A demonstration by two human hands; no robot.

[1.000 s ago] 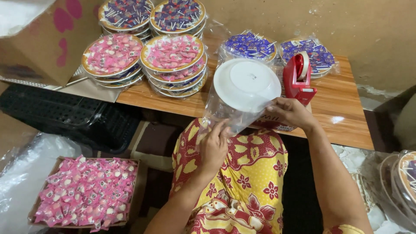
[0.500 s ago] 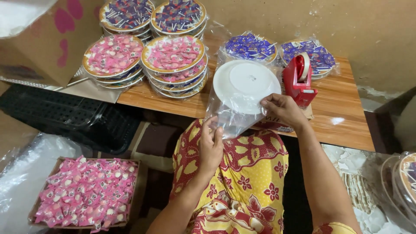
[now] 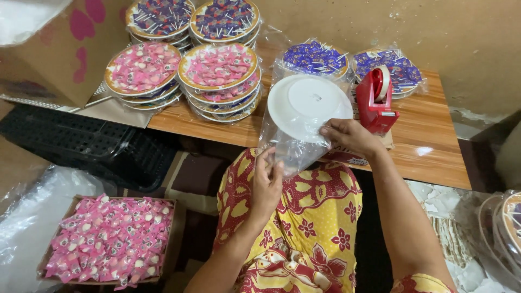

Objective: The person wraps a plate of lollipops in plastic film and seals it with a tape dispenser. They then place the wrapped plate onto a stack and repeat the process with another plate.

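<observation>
A white round plate (image 3: 308, 104) sits inside a clear plastic bag (image 3: 287, 147), held upside down over my lap at the table's front edge. My left hand (image 3: 266, 183) pinches the bag's open lower end. My right hand (image 3: 350, 135) grips the plate's rim through the bag on its right side. A red tape dispenser (image 3: 379, 100) stands on the wooden table (image 3: 434, 146) just right of my right hand.
Stacks of bagged plates with pink candies (image 3: 218, 68) and purple candies (image 3: 223, 16) fill the table's left and back. A cardboard tray of pink candies (image 3: 111, 240) lies on the floor at left, beside a black crate (image 3: 81, 146). A cardboard box (image 3: 54, 49) stands far left.
The plate has slid further into the bag. My right hand has shifted slightly left along the rim, and my left hand stays pinched on the bag's open end.
</observation>
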